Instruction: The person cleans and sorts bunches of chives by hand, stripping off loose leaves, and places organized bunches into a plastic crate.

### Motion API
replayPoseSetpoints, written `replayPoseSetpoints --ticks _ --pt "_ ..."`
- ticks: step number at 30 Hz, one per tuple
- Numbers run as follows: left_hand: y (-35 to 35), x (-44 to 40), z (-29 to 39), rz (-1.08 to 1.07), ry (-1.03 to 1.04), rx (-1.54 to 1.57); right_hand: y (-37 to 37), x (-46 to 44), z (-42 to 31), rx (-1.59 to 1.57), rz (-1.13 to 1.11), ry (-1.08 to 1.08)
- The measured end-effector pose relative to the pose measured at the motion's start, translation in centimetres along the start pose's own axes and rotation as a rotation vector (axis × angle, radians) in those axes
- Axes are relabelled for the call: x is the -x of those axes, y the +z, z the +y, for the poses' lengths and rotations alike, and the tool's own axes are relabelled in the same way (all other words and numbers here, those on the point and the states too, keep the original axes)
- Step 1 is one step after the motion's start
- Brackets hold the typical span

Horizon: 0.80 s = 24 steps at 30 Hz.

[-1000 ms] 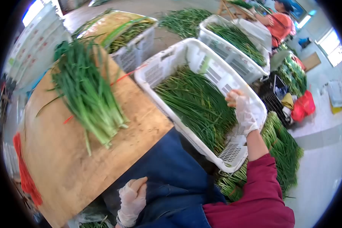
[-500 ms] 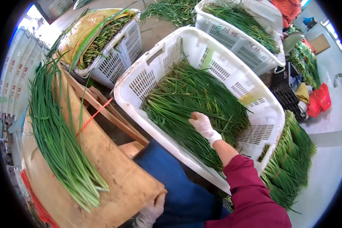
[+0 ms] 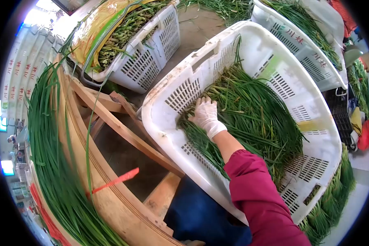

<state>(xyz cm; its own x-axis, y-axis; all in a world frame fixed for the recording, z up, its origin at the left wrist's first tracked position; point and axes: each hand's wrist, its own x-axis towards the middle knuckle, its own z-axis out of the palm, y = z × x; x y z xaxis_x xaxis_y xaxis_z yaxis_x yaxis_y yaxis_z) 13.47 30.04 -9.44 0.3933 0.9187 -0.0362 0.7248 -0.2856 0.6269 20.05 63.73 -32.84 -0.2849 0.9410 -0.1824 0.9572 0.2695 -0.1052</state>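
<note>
My right hand (image 3: 206, 116), in a thin white glove, reaches into a large white plastic crate (image 3: 168, 76). It lies palm down on the garlic chives (image 3: 254, 110) at their left end, close to the slotted wall. The fingers look apart, and I see no bunch lifted in them. A sliver of what seems to be my left hand (image 3: 195, 243) shows at the bottom edge, with its fingers out of sight. To the left, a loose bundle of long chives (image 3: 55, 160) lies along the wooden board (image 3: 123, 205).
Behind stand another crate of greens (image 3: 303, 49) and a crate with a yellow bag (image 3: 151, 61). Tied chive bundles (image 3: 332, 205) lie at the right. A wooden frame (image 3: 127, 127) and a red strap (image 3: 119, 180) are beside the board.
My right hand has moved from the middle of the chives to their left end, and its fingers have spread. The view has shifted, leaving my left hand almost out of frame.
</note>
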Motion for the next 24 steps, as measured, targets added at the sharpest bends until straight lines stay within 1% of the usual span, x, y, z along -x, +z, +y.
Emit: replayPoseSetpoints --ticks 3,5,7,10,11,13,16,17,19,23,24 --pt "-0.3 -0.5 -0.4 -0.013 -0.001 0.011 0.1 -0.3 -1.6 0.044 -0.128 0.035" --pt "-0.2 -0.7 -0.6 -0.017 0.001 0.014 5.7 -0.9 -3.0 0.262 0.058 0.072" --pt "-0.2 -0.8 -0.8 -0.018 -0.001 0.022 4.1 -0.7 -3.6 0.164 -0.199 0.024" --pt "-0.2 -0.9 -1.0 -0.021 -0.001 0.027 4.8 -0.9 -2.9 0.277 0.099 0.032" --pt "-0.1 -1.0 -1.1 -0.023 -0.001 0.027 5.2 -0.8 -2.3 0.319 0.319 0.011" --pt "-0.2 -1.1 -1.2 -0.027 -0.005 0.037 4.7 -1.3 -2.0 0.207 0.037 -0.001" --pt "-0.1 -1.3 -1.3 -0.03 -0.008 0.04 5.2 -1.4 -3.6 0.224 -0.004 0.064" --pt "-0.1 -1.3 -1.2 -0.028 -0.007 0.041 6.0 -1.3 -4.1 0.11 0.064 0.081" --pt "-0.2 -1.4 -1.2 -0.027 -0.007 0.045 7.0 -0.7 -5.2 0.0 0.041 0.123" --pt "0.0 -1.4 -1.1 -0.026 -0.003 0.041 7.2 1.8 -4.1 0.016 0.152 -0.055" --pt "0.0 -1.5 -1.1 -0.026 0.001 0.041 7.0 1.8 -3.9 0.07 0.253 -0.045"
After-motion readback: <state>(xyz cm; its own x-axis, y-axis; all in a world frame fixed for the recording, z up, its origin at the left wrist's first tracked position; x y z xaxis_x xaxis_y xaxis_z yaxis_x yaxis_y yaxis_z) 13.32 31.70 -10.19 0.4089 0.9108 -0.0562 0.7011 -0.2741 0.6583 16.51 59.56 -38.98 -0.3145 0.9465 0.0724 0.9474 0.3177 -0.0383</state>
